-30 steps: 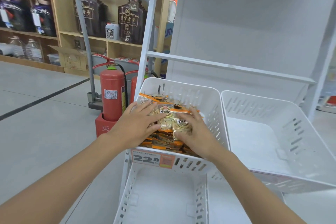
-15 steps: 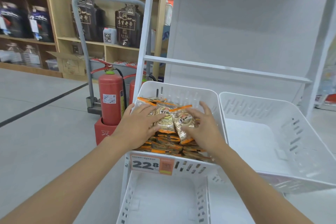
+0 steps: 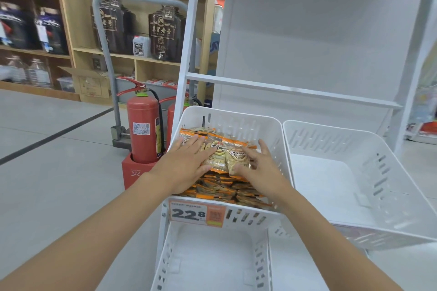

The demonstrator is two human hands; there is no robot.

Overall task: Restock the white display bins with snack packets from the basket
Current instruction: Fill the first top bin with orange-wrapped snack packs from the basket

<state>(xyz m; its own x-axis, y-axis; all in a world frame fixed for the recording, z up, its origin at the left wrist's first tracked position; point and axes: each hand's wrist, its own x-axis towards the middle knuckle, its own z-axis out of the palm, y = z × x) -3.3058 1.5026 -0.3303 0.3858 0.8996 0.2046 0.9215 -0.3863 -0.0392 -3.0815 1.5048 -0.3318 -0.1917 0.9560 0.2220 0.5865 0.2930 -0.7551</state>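
1. The left hand lies flat with straight fingers, pressing on the snack packets; it grasps nothing.
2. The right hand rests on the same pile, fingers spread, also holding nothing.
3. The packets sit in the left white bin, directly under and between both hands. The top ones' long axis points toward the bin's back wall.
4. The unfilled neighbouring bin is to the right, nearer the right hand. The basket is out of view.
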